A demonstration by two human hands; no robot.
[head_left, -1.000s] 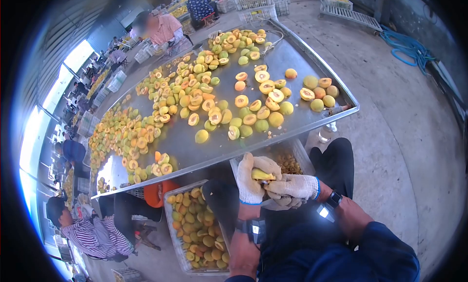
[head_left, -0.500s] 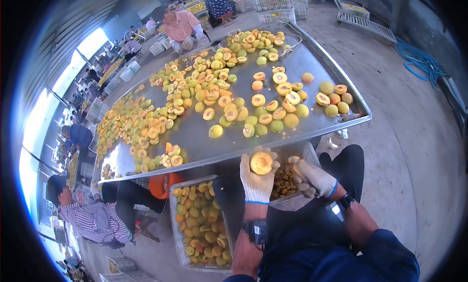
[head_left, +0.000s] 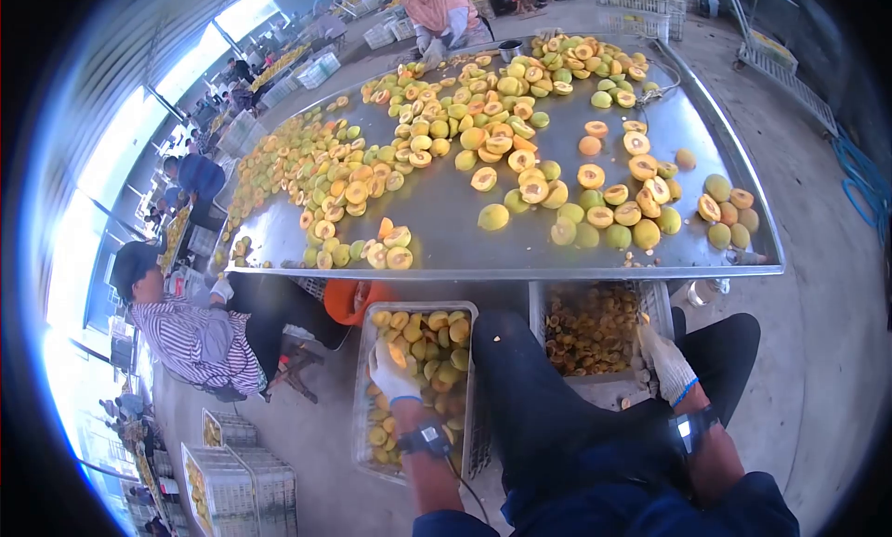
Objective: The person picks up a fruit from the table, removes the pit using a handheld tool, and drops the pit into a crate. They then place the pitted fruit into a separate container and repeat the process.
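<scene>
My left hand (head_left: 395,374), in a white knit glove, is over a crate (head_left: 360,425) full of yellow-green peaches and halves. Its fingers curl around a peach half (head_left: 398,354), whose orange edge shows. My right hand (head_left: 665,362), also gloved, is at the right side of a bin (head_left: 537,325) of brown pits and scraps (head_left: 585,328). Its fingers are closed; a small yellowish tip shows at them, too small to name. Many cut peach halves (head_left: 502,142) are spread over the metal table (head_left: 437,254) in front of me.
A co-worker in a striped shirt (head_left: 200,342) sits at the left beside an orange bucket (head_left: 348,300). Another person in a pink shirt (head_left: 437,7) works across the table. Stacked crates (head_left: 251,481) stand at lower left, and a bottle (head_left: 706,291) is under the table's right corner.
My left hand has moved left and down from the table edge to the crate, carrying the peach half. My right hand has dropped slightly beside the bin. The view has swung left and down.
</scene>
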